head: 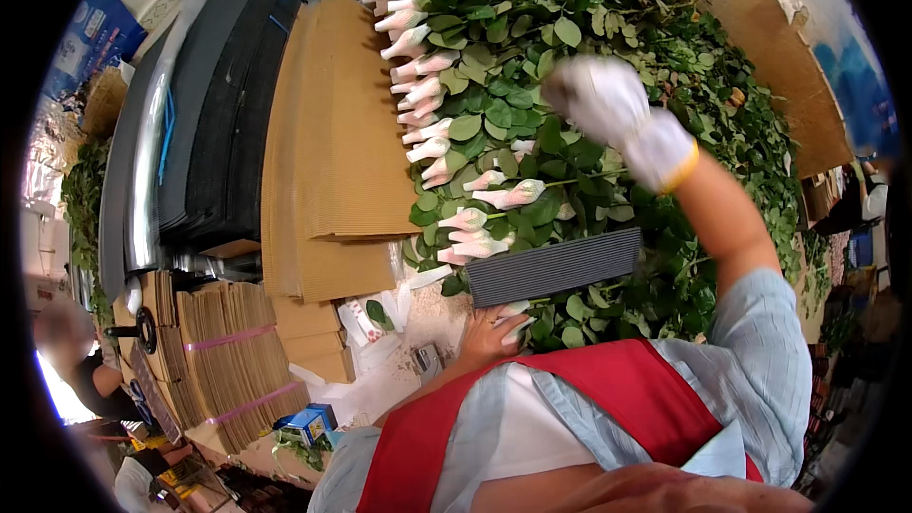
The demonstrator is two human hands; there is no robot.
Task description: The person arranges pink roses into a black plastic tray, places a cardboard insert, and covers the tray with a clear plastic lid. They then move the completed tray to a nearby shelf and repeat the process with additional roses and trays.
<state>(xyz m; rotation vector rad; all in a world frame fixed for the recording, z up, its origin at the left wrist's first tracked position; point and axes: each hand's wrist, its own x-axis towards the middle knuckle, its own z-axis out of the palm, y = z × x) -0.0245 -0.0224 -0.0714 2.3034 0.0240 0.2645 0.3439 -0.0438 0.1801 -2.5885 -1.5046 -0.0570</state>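
My bare left hand [493, 332] is at the lower edge of a dark grey corrugated sheet [556, 267], its fingers over a rose bud in white netting [514, 308]. The sheet lies across leafy rose stems. Above the foliage on the right is my right hand [602, 100] in a white glove with a yellow cuff; motion blur hides what its fingers do. Single roses with netted buds [524, 194] lie above the sheet. Beyond them, a row of netted rose heads [425, 89] points left from a big heap of green leaves [527, 28].
Left of the roses are stacked brown corrugated sheets [342, 121] and black sheets [214, 107]. Strapped cardboard bundles [228, 356], a tape dispenser [144, 330] and a small blue box [313, 424] lie nearer. A cardboard panel [776, 57] borders the heap. Another person [100, 377] is at far left.
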